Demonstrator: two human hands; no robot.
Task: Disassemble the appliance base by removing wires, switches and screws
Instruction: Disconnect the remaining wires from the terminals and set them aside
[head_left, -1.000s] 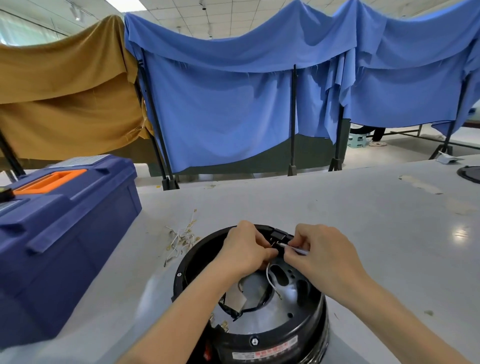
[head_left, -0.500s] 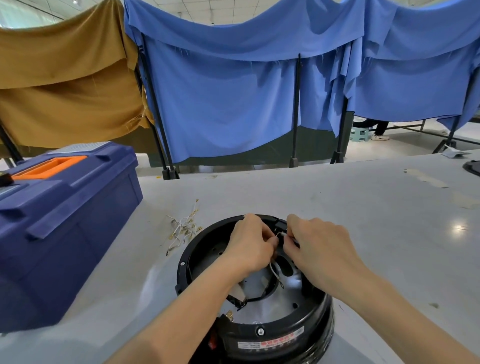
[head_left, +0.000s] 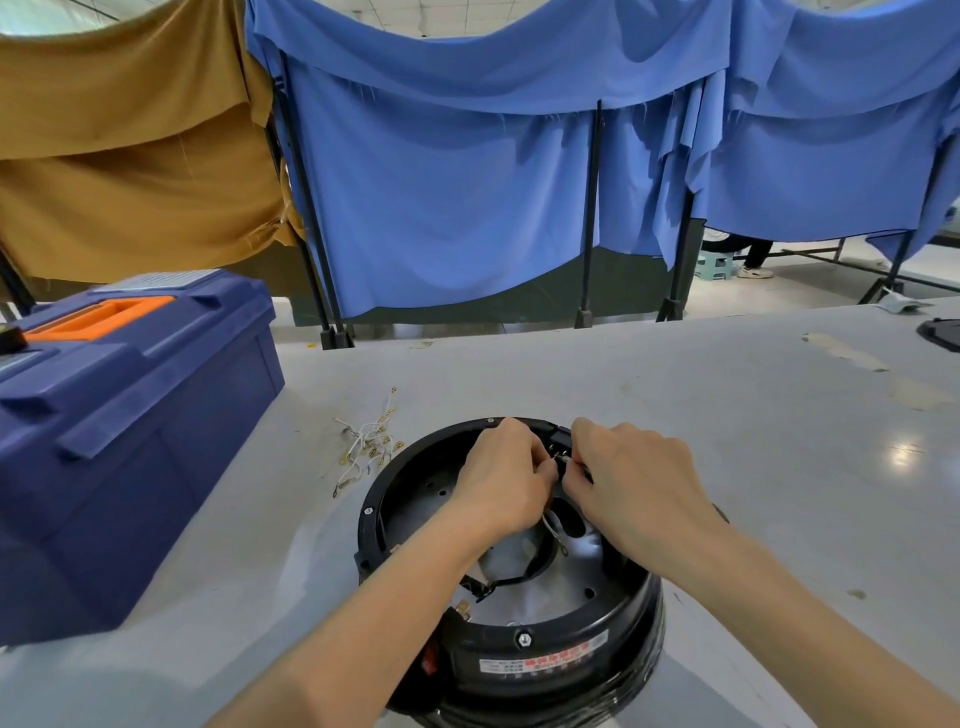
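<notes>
A person's two bare hands work inside a round black appliance base that sits open side up on a pale grey desk, close to its near edge. The left hand and the right hand meet over the far side of the base's rim. The fingers of both are curled inward and pinch the top end of a thin white wire where it reaches a small black switch block on the rim. The fingertips themselves are partly hidden behind the knuckles. The loose end of the wire hangs down between the wrists over the silver metal plate inside the base. A hex-head screw sits in the near rim above a red and white label. A small heap of white wires with brass terminals lies on the desk just left of the base. Further left stands a dark blue toolbox with an orange handle. Blue cloth and mustard cloth hang from black stands behind the desk
</notes>
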